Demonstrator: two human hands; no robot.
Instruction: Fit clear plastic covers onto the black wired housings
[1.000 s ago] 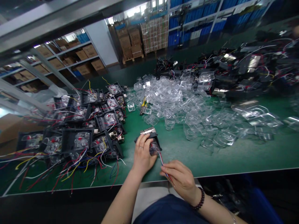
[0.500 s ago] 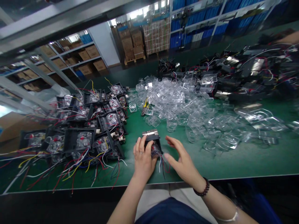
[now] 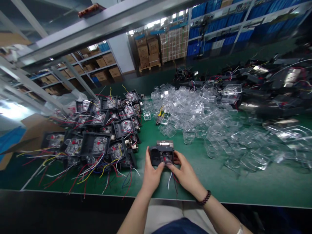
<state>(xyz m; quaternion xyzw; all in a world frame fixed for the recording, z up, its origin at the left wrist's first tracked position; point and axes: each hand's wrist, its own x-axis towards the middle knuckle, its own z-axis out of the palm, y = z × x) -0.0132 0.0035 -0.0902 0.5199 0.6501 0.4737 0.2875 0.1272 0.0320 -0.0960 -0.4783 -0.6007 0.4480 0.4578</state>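
Note:
Between my two hands is a dark grey valve actuator [image 3: 162, 156] with a clear cover over its right half, a red mark inside and a metal valve body [image 3: 165, 143] on its far side. White, red and dark wires trail from its near edge. My left hand [image 3: 151, 174] grips the left end, thumb on the near edge. At the right end, my right hand [image 3: 186, 170] holds on with its thumb on the clear cover and fingers along the side. The far fingers are partly hidden.
Similar actuators [image 3: 94, 146] with loose wires stand in rows at left. Beyond my hands lies a heap of clear plastic covers [image 3: 187, 104], with yellow-handled pliers [image 3: 160, 114] at its left edge. More dark units [image 3: 258, 81] pile up at far right. A metal beam [image 3: 97, 27] crosses overhead.
My right hand, apart before, has come in and taken hold of the actuator's right end. The actuator has turned so its top faces me, and my left hand has shifted to its left end.

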